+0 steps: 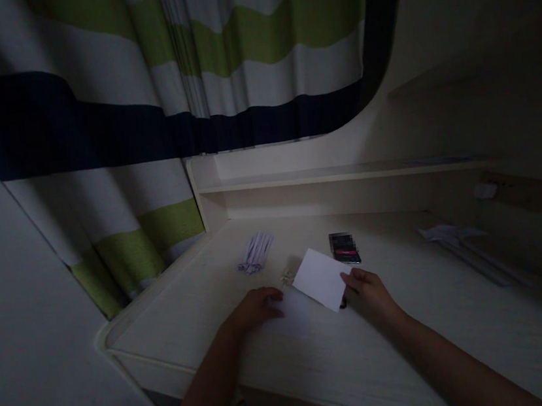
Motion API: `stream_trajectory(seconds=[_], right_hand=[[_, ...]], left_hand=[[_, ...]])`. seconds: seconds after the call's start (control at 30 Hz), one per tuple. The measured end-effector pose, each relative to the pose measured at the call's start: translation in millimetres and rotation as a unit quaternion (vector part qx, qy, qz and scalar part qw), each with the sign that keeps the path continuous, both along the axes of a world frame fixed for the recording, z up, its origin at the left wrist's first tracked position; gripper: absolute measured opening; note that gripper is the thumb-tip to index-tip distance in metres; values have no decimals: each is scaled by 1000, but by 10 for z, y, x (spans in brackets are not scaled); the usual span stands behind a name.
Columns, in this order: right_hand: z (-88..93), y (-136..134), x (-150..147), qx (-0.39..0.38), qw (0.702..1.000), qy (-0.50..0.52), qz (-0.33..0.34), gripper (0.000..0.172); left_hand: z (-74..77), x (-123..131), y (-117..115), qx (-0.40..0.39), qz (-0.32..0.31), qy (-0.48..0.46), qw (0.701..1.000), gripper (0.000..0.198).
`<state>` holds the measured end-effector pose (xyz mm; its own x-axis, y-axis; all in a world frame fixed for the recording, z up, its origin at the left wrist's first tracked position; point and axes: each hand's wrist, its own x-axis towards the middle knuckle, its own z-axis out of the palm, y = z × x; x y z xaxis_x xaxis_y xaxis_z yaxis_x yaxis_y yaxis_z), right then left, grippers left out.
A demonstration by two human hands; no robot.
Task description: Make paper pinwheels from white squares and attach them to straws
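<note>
On the desk (413, 317), right hand (368, 293) pinches a raised card (320, 278); left hand (259, 306) rests flat, fingers spread, on paper (295, 316).

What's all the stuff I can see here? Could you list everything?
curtain: one, white with green and navy stripes, behind the desk.
desk: one, cream, foreground.
shelf: one, cream, along the desk's back.
paper bundle: one, white, desk left-centre.
phone: one, dark, beyond the white sheet.
white sheet: one, tilted up, desk centre.
pale sheet: one, flat under left hand.
white items: count unclear, desk right.
left hand: resting on pale sheet.
right hand: pinching white sheet.
</note>
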<state>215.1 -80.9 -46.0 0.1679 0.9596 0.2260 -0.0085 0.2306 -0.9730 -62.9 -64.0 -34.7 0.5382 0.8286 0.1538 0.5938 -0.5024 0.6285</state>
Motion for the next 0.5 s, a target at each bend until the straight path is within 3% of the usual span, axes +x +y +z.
stream_trajectory(seconds=[0.3, 0.5], right_hand=[[68, 129, 625, -22, 994, 49, -92, 24], [15, 181, 705, -22, 992, 62, -103, 27]], left_hand=[[-73, -219, 58, 7, -2, -14, 1000, 26], [18, -373, 121, 9, 15, 16, 1000, 21]])
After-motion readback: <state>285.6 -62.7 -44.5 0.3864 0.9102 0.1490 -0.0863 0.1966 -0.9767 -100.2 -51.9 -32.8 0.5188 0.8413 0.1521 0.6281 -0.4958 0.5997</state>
